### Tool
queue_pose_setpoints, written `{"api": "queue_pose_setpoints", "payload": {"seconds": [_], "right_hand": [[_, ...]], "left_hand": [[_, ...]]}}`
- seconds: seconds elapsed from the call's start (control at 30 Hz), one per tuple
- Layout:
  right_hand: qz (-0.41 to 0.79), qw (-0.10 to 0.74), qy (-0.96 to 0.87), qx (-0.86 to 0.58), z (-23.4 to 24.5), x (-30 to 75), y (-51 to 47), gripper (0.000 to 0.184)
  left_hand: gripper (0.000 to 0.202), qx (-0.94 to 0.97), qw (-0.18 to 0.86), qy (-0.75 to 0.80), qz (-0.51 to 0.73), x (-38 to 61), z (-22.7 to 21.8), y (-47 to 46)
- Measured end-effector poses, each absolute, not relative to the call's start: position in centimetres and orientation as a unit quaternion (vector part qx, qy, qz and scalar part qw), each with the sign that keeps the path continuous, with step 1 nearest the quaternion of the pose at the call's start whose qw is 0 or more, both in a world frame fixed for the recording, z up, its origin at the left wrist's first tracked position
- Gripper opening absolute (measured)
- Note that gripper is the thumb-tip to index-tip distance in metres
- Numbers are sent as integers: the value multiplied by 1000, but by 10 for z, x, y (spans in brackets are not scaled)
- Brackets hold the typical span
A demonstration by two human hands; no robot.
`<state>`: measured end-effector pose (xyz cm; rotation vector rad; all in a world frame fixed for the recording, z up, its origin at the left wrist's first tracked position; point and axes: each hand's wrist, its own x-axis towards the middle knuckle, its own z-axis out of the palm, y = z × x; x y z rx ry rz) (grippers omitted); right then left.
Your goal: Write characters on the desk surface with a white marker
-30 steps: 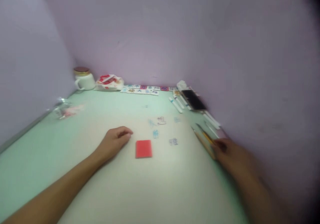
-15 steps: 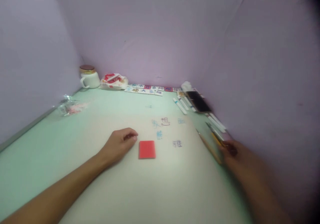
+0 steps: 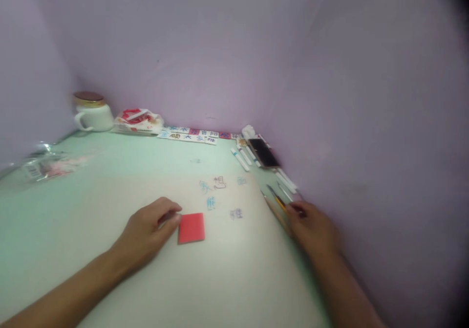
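Note:
My left hand [image 3: 156, 228] rests on the pale work sheet [image 3: 205, 279], fingers loosely curled, with a gap between thumb and forefinger. Its thumb tip is at the left edge of a flat red square [image 3: 191, 228]; whether they touch is hard to tell. At the sheet's right edge, my right hand [image 3: 315, 228] has its fingers closed around the near end of a slim yellow pen with a dark tip [image 3: 277, 198]. Beside that pen lie a tan pencil [image 3: 274, 209] and a thin white pen [image 3: 285, 191]; their near ends are partly hidden by the hand.
Coloured characters [image 3: 219, 183] mark the sheet. White markers [image 3: 240, 159] and a dark phone [image 3: 264, 153] lie at the right back. Lettered tiles [image 3: 187, 137], a wipes packet [image 3: 137, 122] and a lidded white mug [image 3: 95, 118] line the wall. Clear plastic wrapping [image 3: 47, 165] lies left.
The view has swung right, so everything sits further left. My left thumb is closer to the red square. At my right hand, the yellow and white pens have shifted apart at their tips.

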<state>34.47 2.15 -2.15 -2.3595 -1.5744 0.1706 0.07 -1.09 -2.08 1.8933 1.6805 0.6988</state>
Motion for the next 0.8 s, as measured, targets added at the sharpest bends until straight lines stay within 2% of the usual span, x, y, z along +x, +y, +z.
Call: {"api": "queue_pose_setpoints", "payload": {"seconds": [0.23, 0.3, 0.43, 0.57, 0.67, 0.73, 0.8], "right_hand": [[48, 140, -647, -748, 8, 307, 76, 25], [49, 109, -675, -728, 13, 290, 111, 21], [42, 34, -692, -720, 6, 255, 172, 28], [32, -12, -697, -716, 5, 234, 191, 30], [20, -7, -727, -687, 23, 230, 166, 27], [14, 18, -769, -638, 39, 231, 127, 25], [35, 31, -823, -566, 51, 237, 74, 20]], "left_hand": [[20, 689, 267, 621, 259, 3, -25, -10], [19, 690, 265, 622, 259, 3, -26, -10], [17, 689, 261, 620, 269, 2, -28, -12], [17, 695, 235, 610, 299, 1, -30, -12], [18, 705, 164, 591, 356, -1, -23, -14], [24, 739, 64, 547, 389, 0, -13, -20], [35, 795, -39, 478, 371, 5, -1, -31]]}}
